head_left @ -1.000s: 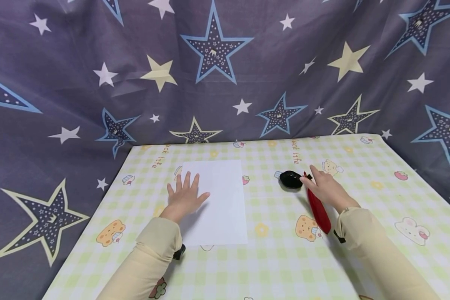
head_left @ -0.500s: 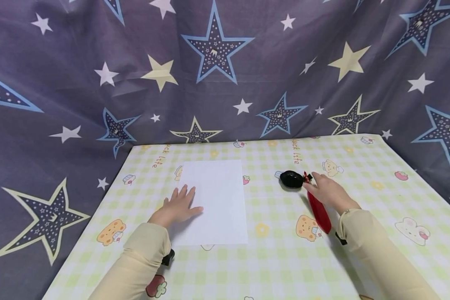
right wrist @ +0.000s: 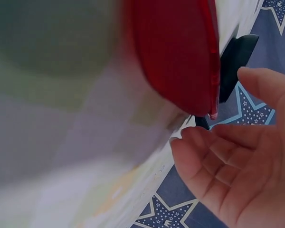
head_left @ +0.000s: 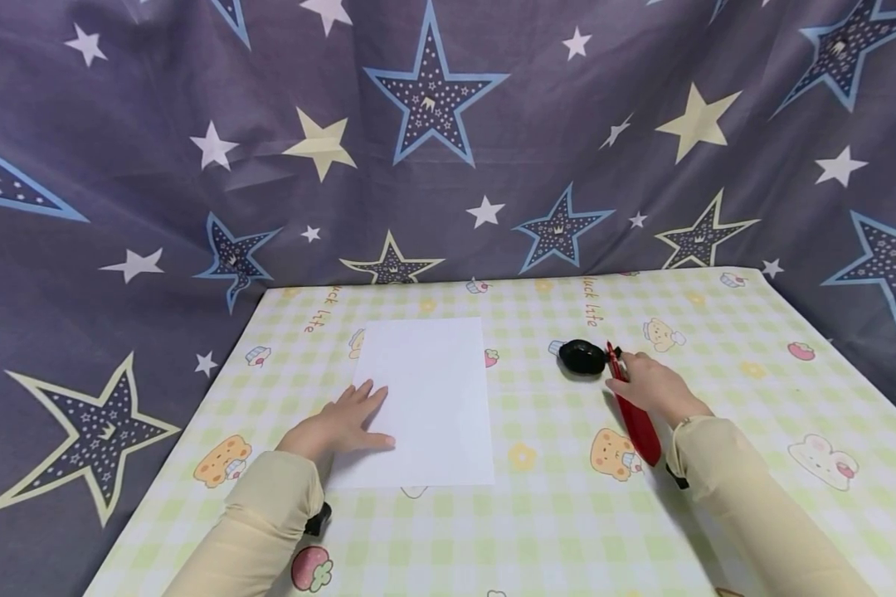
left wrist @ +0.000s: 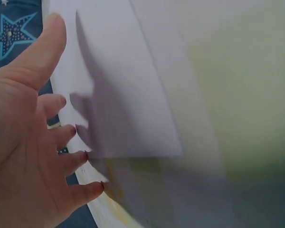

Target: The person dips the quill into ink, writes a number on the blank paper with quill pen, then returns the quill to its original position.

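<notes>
A white sheet of paper (head_left: 433, 406) lies flat on the table, left of centre. My left hand (head_left: 343, 423), fingers spread and fairly straight, is over its left part; in the left wrist view its shadow falls across the sheet. On the right lies a long, narrow red case-like object (head_left: 638, 427), with a zip-like edge in the right wrist view. A glossy black rounded object (head_left: 584, 357) sits by its far end. My right hand (head_left: 657, 388) is beside that far end, fingers loosely bent, thumb apart from them. Nothing shows between thumb and fingers in the right wrist view.
A checked, cartoon-printed cloth (head_left: 552, 522) covers the table. Behind it hangs a dark star-patterned curtain (head_left: 291, 83), which also comes down along the sides. A dark band-like piece (head_left: 318, 520) is at the left wrist.
My left hand has slid towards me and leftward over the paper, which stays in place. My right hand has drawn back slightly from the black rounded object, which has not visibly moved.
</notes>
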`<state>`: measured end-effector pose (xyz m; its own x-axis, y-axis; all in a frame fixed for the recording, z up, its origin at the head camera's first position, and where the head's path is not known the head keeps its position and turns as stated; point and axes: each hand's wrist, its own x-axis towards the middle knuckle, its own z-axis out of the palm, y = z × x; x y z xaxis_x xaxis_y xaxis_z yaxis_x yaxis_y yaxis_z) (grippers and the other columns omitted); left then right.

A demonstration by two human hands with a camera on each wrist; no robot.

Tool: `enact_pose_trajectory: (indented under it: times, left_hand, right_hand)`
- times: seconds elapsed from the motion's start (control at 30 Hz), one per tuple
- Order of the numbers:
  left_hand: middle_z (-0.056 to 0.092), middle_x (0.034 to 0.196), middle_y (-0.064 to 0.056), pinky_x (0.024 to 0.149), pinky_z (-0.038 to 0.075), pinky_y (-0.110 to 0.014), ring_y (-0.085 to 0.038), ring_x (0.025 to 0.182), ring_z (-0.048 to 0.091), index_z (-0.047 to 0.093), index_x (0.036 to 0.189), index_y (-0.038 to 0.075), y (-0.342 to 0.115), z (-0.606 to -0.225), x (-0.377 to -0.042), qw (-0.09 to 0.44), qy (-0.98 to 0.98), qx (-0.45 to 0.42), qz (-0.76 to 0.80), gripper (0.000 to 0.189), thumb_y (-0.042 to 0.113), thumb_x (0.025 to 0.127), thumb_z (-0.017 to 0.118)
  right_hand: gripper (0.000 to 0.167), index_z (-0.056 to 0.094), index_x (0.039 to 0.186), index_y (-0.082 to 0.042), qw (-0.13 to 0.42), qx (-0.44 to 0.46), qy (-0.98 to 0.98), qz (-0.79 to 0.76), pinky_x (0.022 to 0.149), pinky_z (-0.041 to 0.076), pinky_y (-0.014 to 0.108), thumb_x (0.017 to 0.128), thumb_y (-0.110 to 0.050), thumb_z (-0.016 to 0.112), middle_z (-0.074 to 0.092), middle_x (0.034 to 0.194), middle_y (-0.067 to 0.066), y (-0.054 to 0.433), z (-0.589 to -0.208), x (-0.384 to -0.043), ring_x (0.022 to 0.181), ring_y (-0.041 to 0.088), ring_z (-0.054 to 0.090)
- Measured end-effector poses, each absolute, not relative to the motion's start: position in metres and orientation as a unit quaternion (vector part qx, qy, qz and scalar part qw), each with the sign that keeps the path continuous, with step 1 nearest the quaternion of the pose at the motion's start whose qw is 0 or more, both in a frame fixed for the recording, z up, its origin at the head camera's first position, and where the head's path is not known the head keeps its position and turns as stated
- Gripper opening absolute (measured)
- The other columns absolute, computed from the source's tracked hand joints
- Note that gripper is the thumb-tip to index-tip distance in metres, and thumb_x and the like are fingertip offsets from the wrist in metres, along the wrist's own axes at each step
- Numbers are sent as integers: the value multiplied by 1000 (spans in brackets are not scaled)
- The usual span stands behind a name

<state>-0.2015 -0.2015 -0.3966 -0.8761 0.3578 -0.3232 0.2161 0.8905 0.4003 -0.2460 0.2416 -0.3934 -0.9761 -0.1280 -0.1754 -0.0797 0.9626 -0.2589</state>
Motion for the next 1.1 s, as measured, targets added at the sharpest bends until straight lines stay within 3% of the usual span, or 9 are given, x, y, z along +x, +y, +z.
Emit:
enact_pose_trajectory:
  times: [0.1, 0.37, 0.73, 1.1]
  left_hand:
    - [8, 149, -25, 101, 7, -63, -47, 133, 2, 22, 146, 3, -202, -393, -198, 201, 950, 158, 180, 89, 49, 81, 64]
    - [10, 148, -26, 101, 9, -63, -48, 132, 4, 25, 144, 1, -202, -392, -193, 195, 950, 173, 174, 89, 45, 79, 68]
    - [11, 147, -28, 103, 12, -60, -49, 132, 5, 26, 144, -1, -202, -395, -193, 183, 952, 177, 168, 89, 41, 79, 70]
    - [11, 149, -25, 103, 14, -58, -45, 134, 4, 26, 145, 2, -202, -397, -193, 186, 953, 163, 177, 89, 42, 79, 70]
  right_hand:
    - [62, 42, 126, 16, 102, -47, 985, -127, 80, 45, 50, 88, -28, 61, 51, 107, 30, 240, -394, -246, 80, 30, 52]
    - [51, 52, 111, 13, 109, -42, 987, -114, 65, 48, 40, 84, -29, 65, 51, 93, 21, 238, -397, -245, 69, 24, 52]
    - [31, 57, 96, 8, 121, -30, 983, -132, 72, 49, 41, 84, -20, 65, 51, 87, 17, 236, -400, -250, 74, 26, 53]
    - [21, 56, 82, 0, 123, -35, 985, -117, 65, 47, 37, 84, -20, 63, 53, 76, 10, 238, -398, -248, 68, 22, 52]
